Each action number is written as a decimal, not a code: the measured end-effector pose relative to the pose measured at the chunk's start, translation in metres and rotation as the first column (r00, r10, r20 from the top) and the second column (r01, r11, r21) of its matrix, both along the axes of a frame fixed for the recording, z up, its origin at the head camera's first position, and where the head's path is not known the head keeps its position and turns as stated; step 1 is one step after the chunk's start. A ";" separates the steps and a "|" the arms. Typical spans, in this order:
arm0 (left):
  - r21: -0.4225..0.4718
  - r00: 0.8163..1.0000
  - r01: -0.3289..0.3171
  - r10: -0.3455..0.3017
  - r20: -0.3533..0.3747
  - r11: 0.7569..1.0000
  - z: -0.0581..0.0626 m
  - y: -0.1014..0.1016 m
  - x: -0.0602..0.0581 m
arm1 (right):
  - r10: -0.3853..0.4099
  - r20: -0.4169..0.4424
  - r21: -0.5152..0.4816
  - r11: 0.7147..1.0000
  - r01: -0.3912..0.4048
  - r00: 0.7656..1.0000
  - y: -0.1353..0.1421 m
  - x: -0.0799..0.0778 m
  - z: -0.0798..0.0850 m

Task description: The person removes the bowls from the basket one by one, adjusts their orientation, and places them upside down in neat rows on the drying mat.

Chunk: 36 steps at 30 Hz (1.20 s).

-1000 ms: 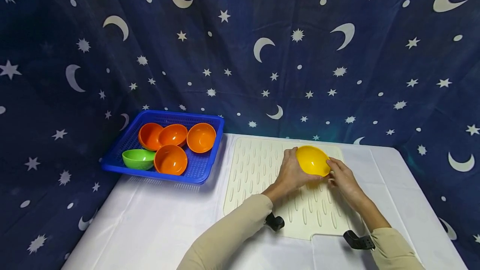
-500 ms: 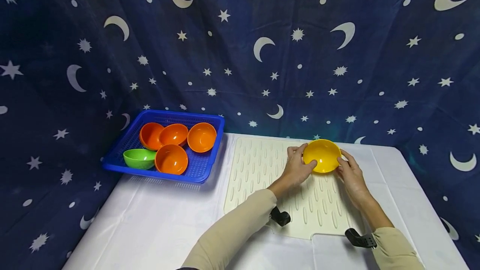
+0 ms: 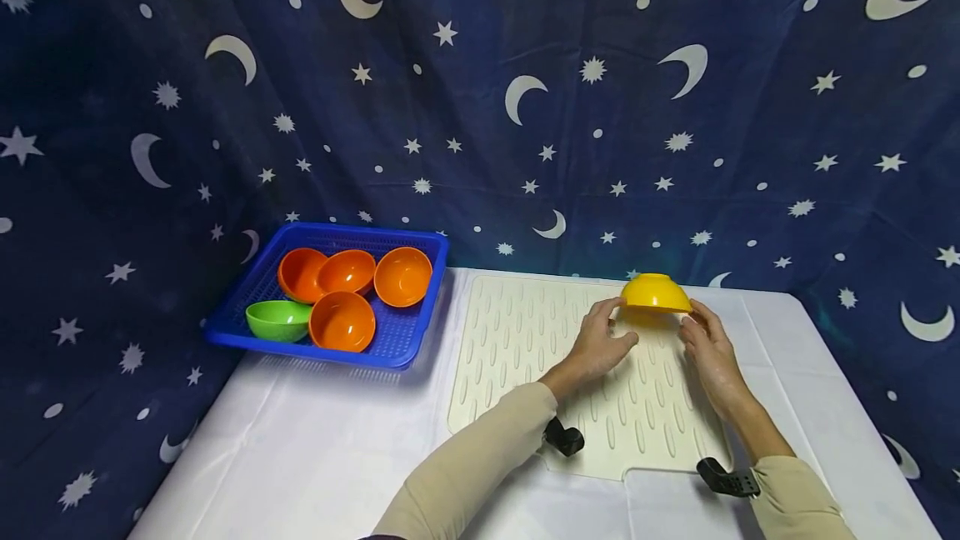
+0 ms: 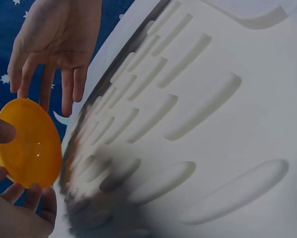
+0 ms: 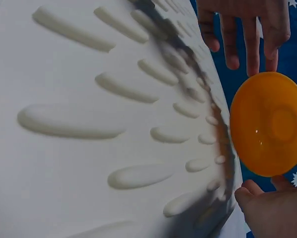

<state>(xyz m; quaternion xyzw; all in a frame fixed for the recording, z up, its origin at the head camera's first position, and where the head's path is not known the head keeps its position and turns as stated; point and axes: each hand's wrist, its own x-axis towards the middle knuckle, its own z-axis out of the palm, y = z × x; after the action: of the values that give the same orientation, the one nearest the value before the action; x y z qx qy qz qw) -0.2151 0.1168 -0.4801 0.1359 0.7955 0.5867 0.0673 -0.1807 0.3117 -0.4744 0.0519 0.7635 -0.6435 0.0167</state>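
Note:
A yellow bowl [image 3: 655, 293] hangs upside down over the far part of an off-white ribbed mat [image 3: 517, 340], its base up. My left hand [image 3: 595, 346] touches the left side of its rim with extended fingertips, the thumb away from the rim. On the other side my right hand [image 3: 712, 361] supports the rim with its fingertips, thumb below the edge. The bowl's hollow [image 4: 32, 144] faces the left wrist camera, with the right hand's fingers [image 4: 68, 91] long and straight. In the right wrist view, left-hand fingers [image 5: 253, 47] reach the rim from above.
A blue perforated basket [image 3: 360, 229] stands at the back left. Several orange bowls [image 3: 342, 321] and one green bowl [image 3: 277, 320] lie in it. A dark cloth with moons and stars [image 3: 480, 90] hangs behind the white-covered table [image 3: 300, 448].
The yellow bowl has been turned over, from its hollow facing the head camera to base up. Both hands have shifted slightly right, and the left thumb has come off the bowl.

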 end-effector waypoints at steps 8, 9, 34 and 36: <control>-0.058 0.989 0.130 -0.126 0.078 0.990 -0.009 0.002 0.004 | 0.042 0.081 0.042 0.998 -0.045 0.996 0.004 -0.008 -0.012; -0.078 0.986 0.152 -0.145 0.083 0.985 -0.009 0.001 0.005 | 0.045 0.091 0.086 0.995 -0.053 0.995 0.004 -0.008 -0.012; -0.234 0.962 0.270 -0.252 0.102 0.934 -0.002 -0.010 0.004 | 0.129 0.072 0.362 0.920 -0.147 0.989 0.006 0.010 -0.019; -0.226 0.963 0.266 -0.250 0.099 0.937 -0.002 -0.012 0.006 | 0.122 0.050 0.355 0.925 -0.132 0.991 0.006 0.015 -0.020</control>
<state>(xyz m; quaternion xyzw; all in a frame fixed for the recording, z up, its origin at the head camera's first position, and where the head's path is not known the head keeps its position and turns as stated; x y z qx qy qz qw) -0.2095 0.1045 -0.4816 0.2096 0.8322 0.4781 0.1868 -0.1662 0.3176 -0.4942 0.0133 0.8693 -0.4906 0.0590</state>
